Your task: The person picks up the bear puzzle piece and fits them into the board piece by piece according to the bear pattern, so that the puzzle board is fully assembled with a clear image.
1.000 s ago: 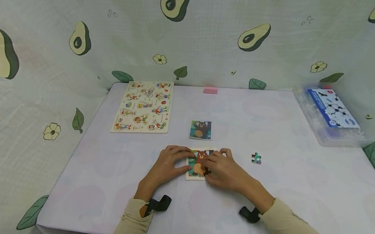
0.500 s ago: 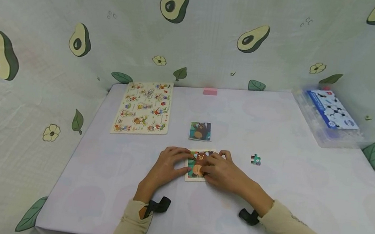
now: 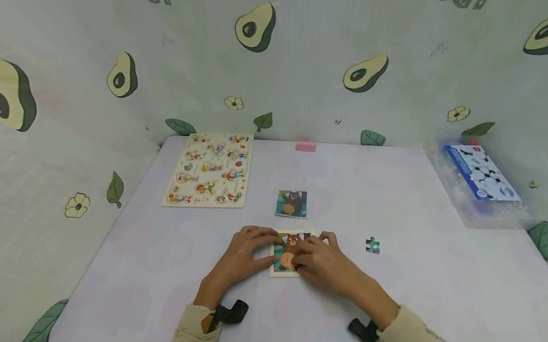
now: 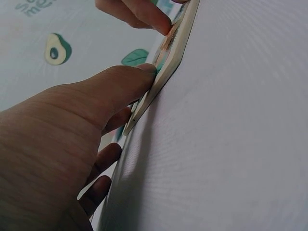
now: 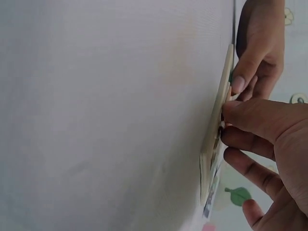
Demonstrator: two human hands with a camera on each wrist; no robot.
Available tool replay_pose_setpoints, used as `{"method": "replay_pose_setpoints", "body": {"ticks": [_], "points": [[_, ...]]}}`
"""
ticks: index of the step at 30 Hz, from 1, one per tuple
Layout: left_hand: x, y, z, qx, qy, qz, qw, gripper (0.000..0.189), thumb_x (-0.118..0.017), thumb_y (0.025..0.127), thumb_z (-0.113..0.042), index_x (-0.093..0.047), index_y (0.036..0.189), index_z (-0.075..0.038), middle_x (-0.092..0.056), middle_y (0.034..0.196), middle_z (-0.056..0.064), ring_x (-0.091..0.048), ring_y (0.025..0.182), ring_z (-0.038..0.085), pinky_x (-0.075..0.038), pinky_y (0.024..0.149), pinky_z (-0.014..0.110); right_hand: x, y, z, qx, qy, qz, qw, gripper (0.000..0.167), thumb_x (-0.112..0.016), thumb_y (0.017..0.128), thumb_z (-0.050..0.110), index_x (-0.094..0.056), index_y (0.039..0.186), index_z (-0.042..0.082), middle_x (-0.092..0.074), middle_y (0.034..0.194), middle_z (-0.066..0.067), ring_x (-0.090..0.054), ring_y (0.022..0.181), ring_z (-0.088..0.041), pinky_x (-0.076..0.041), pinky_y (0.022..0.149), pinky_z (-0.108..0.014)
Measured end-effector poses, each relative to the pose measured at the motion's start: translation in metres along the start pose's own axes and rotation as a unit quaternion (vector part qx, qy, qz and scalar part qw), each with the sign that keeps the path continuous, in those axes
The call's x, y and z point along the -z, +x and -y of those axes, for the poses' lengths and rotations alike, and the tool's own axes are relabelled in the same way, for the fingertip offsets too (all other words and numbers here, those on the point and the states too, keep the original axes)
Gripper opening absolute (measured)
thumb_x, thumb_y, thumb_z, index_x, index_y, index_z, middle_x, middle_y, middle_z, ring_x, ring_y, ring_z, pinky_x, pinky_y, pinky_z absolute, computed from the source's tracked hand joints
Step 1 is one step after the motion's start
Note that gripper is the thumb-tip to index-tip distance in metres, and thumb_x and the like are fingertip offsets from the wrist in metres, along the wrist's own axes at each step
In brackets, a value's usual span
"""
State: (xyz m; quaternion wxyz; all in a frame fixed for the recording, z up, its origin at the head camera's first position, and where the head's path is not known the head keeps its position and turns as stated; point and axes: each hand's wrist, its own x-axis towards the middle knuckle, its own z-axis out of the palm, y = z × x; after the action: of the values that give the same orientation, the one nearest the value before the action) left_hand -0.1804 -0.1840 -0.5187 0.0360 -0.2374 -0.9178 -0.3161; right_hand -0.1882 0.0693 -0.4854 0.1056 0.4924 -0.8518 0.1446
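Note:
A small bear jigsaw puzzle [image 3: 288, 258] lies in a pale frame on the white table, under both hands. My left hand [image 3: 243, 254] rests on its left side; in the left wrist view the thumb [image 4: 139, 72] presses straight on the board's face near the edge. My right hand [image 3: 329, 263] bends over the puzzle's right side. In the right wrist view its thumb [image 5: 240, 110] and first fingers close together at the board's surface, pinching a puzzle piece mostly hidden by the fingertips. A loose teal puzzle piece [image 3: 373, 245] lies to the right.
Behind the puzzle lies a square bear picture card [image 3: 292, 203]. A wooden board with figures [image 3: 211, 171] lies at the back left. A pink block [image 3: 306, 147] sits at the back edge, and a clear plastic box [image 3: 482, 183] at the back right.
The head view has tilted up, so everything appears lower. My right fingers have shifted slightly left over the bear, covering a dark spot seen earlier. My left hand stays on the puzzle.

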Motion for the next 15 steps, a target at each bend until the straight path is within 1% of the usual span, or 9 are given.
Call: {"method": "replay_pose_setpoints", "body": {"ticks": [6, 10, 15], "points": [[-0.0001, -0.0015, 0.0006, -0.007, 0.001, -0.006, 1.0, 0.039, -0.075, 0.091, -0.034, -0.069, 0.129, -0.023, -0.058, 0.137, -0.003, -0.044, 0.13, 0.026, -0.034, 0.103, 0.057, 0.0016, -0.0005, -0.0016, 0.023, -0.003, -0.012, 0.9997, 0.011, -0.082, 0.084, 0.02, -0.08, 0.095, 0.02, -0.071, 0.11, 0.003, -0.06, 0.102, -0.018, -0.037, 0.086, -0.053], [-0.0019, -0.0024, -0.0005, -0.018, 0.009, -0.012, 0.9997, 0.04, -0.075, 0.091, -0.036, -0.069, 0.129, -0.024, -0.058, 0.137, -0.003, -0.044, 0.129, 0.026, -0.035, 0.103, 0.057, -0.0017, -0.0038, -0.0021, 0.021, -0.002, -0.016, 0.9997, 0.012, -0.082, 0.084, 0.02, -0.08, 0.096, 0.02, -0.071, 0.112, 0.003, -0.06, 0.103, -0.018, -0.037, 0.086, -0.053], [-0.0028, -0.0015, -0.0018, -0.019, 0.035, -0.022, 0.999, 0.041, -0.075, 0.09, -0.04, -0.069, 0.127, -0.026, -0.058, 0.135, -0.006, -0.045, 0.128, 0.024, -0.036, 0.103, 0.056, -0.0011, -0.0029, 0.0006, 0.018, -0.025, -0.02, 0.9993, 0.011, -0.082, 0.084, 0.021, -0.082, 0.095, 0.021, -0.071, 0.109, 0.004, -0.058, 0.1, -0.018, -0.037, 0.086, -0.054]]}}
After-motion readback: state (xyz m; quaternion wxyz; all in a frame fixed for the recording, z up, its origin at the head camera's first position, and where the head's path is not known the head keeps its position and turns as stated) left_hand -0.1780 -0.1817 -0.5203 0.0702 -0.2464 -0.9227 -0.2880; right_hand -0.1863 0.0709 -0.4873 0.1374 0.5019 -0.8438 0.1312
